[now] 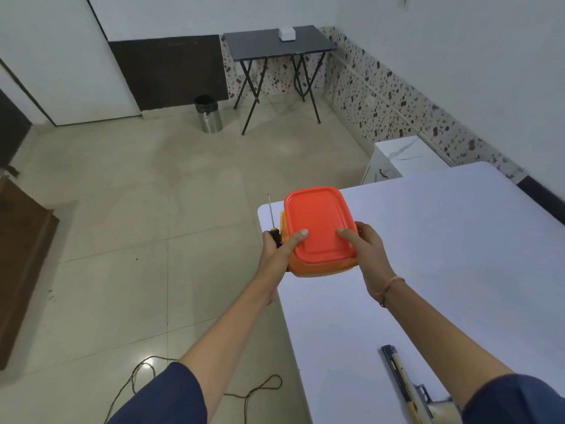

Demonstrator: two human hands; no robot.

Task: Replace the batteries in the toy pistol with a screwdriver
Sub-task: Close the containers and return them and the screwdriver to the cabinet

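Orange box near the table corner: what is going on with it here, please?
A person holds the orange box between the left hand and the right hand, thumbs on its red lid, which is on. The left hand also grips a screwdriver, shaft pointing away. The toy pistol lies untouched at the near edge of the table.
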